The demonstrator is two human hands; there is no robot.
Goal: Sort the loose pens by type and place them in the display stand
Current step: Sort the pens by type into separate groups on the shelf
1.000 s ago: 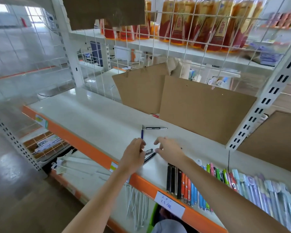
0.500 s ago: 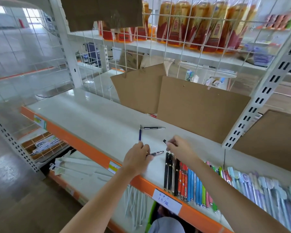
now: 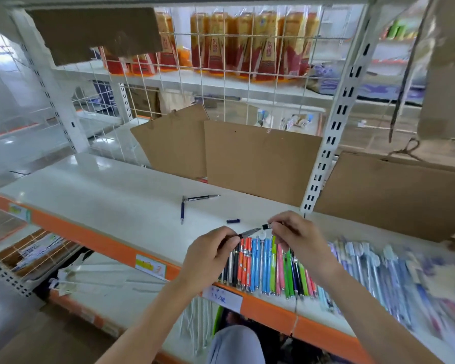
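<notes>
1. The left hand has its fingers curled around the barrel of a dark pen, whose silvery tip points up and to the right.
2. The right hand pinches a small black cap between thumb and fingertips, just off the pen's tip; whether cap and tip touch is unclear.
3. Directly under both hands lies a row of pens side by side on the white shelf: black ones on the left, then orange, blue, green and pink.
4. Right of the right hand, the row runs on into pale, blurred pens.
5. Just beyond the grip, a short blue piece lies loose on the shelf.
6. Farther out and to the left, a blue pen and a dark pen with a silver tip lie at an angle, their ends close together.
7. Cardboard sheets lean at the back of the shelf.
</notes>
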